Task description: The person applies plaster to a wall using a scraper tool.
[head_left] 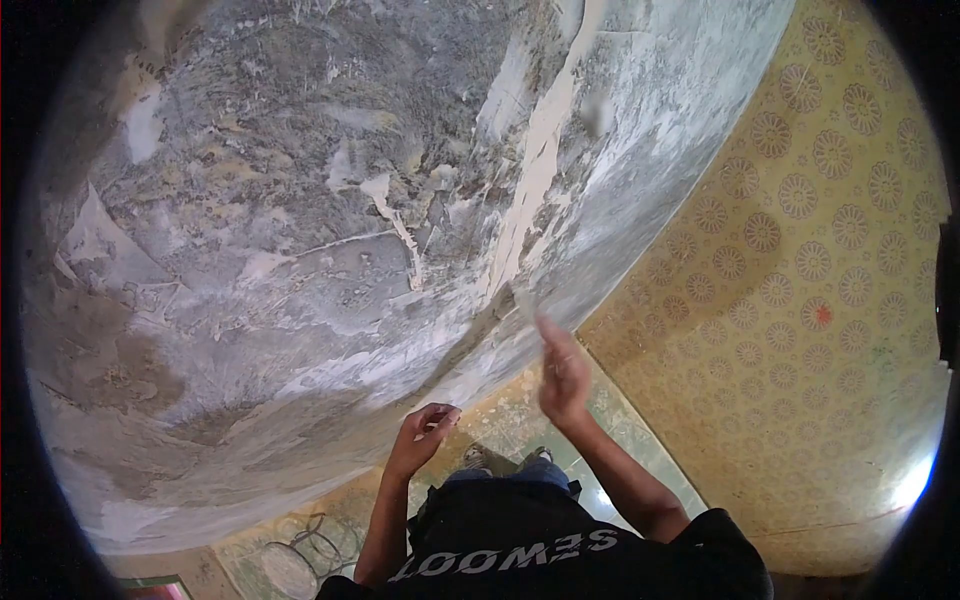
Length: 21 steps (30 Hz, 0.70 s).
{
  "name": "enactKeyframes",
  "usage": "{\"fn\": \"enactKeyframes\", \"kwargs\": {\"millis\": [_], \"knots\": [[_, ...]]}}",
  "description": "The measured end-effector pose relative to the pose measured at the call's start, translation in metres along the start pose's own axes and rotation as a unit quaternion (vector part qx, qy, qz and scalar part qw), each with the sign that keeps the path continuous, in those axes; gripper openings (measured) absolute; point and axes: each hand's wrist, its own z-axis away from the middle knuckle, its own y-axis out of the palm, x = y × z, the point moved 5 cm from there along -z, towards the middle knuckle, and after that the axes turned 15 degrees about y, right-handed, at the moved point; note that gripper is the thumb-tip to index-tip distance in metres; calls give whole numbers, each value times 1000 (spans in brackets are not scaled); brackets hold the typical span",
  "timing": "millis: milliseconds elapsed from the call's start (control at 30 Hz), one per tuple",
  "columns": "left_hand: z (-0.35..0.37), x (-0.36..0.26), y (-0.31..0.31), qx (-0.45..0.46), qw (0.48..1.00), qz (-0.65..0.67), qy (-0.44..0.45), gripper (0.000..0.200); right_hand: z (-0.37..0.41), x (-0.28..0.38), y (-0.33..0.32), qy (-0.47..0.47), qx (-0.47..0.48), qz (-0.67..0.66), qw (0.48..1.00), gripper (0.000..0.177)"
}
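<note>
A rough grey wall (300,160) fills the upper left, patched with smears of pale filler. My right hand (565,380) is raised close to it, blurred by motion, fingers closed. From the fingertips a pale, smeared blade, apparently a putty knife (524,301), points to the wall near the lower end of a long cream filler strip (540,150). A shorter filler streak (405,235) lies to its left. Lower down, in front of my body, my left hand (422,437) has curled fingers; whatever they hold, if anything, cannot be made out.
A yellow wall with round flower patterns (800,260) meets the grey wall on the right. Below is a stained greenish floor (620,420), where my shoes (476,458) stand. Loops of wire or cable and a round pale object (290,568) lie at the lower left.
</note>
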Motion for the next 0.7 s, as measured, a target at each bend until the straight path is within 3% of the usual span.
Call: {"fn": "enactKeyframes", "kwargs": {"millis": [33,67,100,167,300,600,700], "knots": [[-1,0,-1,6,1000,5,5,31,-5,-9,-12,123,-38,-140,982,33],[-1,1,0,13,1000,10,9,31,-6,-20,-22,243,-77,-273,928,30],[0,3,1,16,1000,11,7,31,-15,-20,-31,246,-79,-272,927,30],[-2,6,2,27,1000,0,-3,31,-42,-32,-43,314,-60,-362,876,29],[-8,-3,6,26,999,-18,-4,29,-58,-63,-40,309,-30,-471,826,26],[-10,-3,7,38,998,-50,-30,28,-61,-49,-24,299,-3,-424,855,25],[-11,-2,11,21,999,-7,-34,29,-59,-36,-23,290,-7,-394,872,26]]}}
